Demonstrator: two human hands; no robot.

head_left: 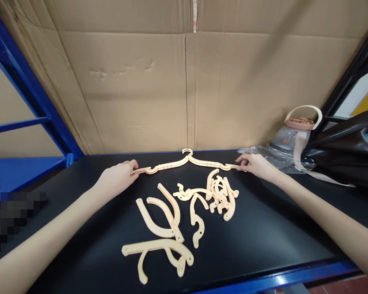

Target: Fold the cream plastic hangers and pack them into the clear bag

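A cream plastic clothes hanger lies spread out across the far part of the black table, its hook pointing to the cardboard behind. My left hand pinches the tip of its left arm. At the opposite end, my right hand has thumb and fingers closed on the right tip. Nearer to me lie several loose curved hanger pieces, some crossing each other. A tangled heap of smaller hanger parts sits to the right of them, below the hanger's right arm.
Cardboard stands upright along the table's back edge. At the right rear are a clear water bottle with a strap, crumpled clear plastic, and a black bag. A blue metal frame rises at the left. The black tabletop has a blue front edge.
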